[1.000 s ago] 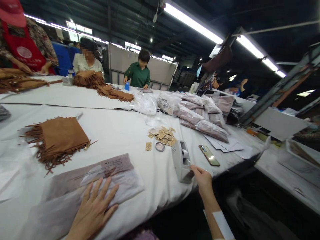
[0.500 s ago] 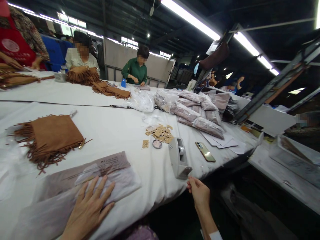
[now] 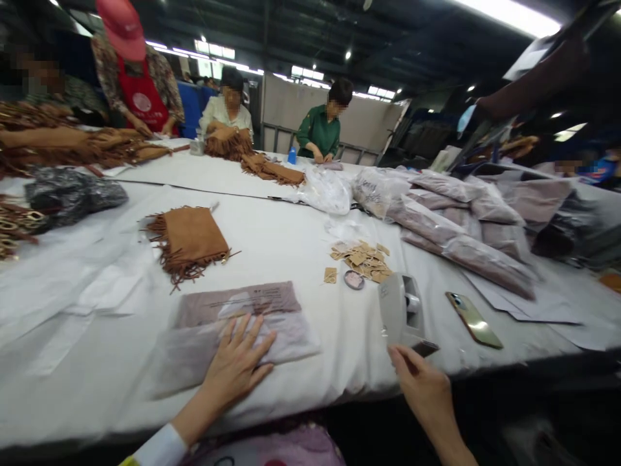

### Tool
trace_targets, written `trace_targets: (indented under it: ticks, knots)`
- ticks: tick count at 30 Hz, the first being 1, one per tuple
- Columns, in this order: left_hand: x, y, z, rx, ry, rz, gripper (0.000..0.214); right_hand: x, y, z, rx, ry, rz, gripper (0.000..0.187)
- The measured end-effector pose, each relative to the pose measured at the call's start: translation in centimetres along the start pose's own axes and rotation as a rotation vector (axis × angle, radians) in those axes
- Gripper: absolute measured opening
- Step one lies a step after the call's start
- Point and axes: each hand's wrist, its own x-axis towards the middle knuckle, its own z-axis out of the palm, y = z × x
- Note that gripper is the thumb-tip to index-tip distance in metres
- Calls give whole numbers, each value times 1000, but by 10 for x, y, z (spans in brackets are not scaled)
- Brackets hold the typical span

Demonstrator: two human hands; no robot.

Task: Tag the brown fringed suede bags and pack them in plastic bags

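My left hand (image 3: 237, 362) lies flat with fingers spread on a clear plastic bag (image 3: 286, 333) that holds a folded mauve-grey item. Dark print shows on the bag's upper part, and its loose end reaches left. My right hand (image 3: 424, 382) is pinched just in front of a pale grey tape dispenser (image 3: 394, 307). A small glint by the fingertips looks like a piece of clear tape, mostly see-through. Behind the bag lies a brown fringed suede bag (image 3: 196, 236). Tan tags (image 3: 366, 259) with strings are heaped beside a small round dish (image 3: 354, 279).
A phone (image 3: 473, 318) and white papers (image 3: 514, 304) lie right of the dispenser. Bagged mauve items (image 3: 451, 226) are piled behind them. Clear plastic bags (image 3: 63, 278) spread at left. Several co-workers handle brown fringed goods (image 3: 272, 169) and other items across the table.
The view has swung left, so things appear farther right. My right hand has moved from the dispenser's front end to its left side, still pinched. My left hand stays on the bag.
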Motion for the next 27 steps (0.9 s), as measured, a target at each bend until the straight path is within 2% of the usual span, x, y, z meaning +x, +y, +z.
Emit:
trace_targets:
  ticks: [3,7,10,12,15,20,23,27]
  knots:
    - [2,0,-4,-18,-3,-24,57,13,-59,8,90,-248,-302,37]
    - [1,-1,-7,-33,-3,-24,58,32,-124,16,91,-705,-652,33]
    - [1,-2,-8,-53,8,-26,58,50,-158,24,12,-1035,-788,33]
    - [1,-3,-8,-63,4,-23,58,63,-174,36,-47,-1149,-846,27]
    - [1,-5,-8,-74,-6,-19,57,78,-192,66,-227,-1159,-954,18]
    - [1,-7,-6,-98,-23,-19,59,86,-209,130,-594,-1061,-1162,23]
    - [1,-8,-5,-110,-35,-19,59,85,-213,160,-642,-1062,-1184,18]
    - [1,-10,-5,-137,-58,-26,60,83,-210,182,-625,-1059,-1191,12]
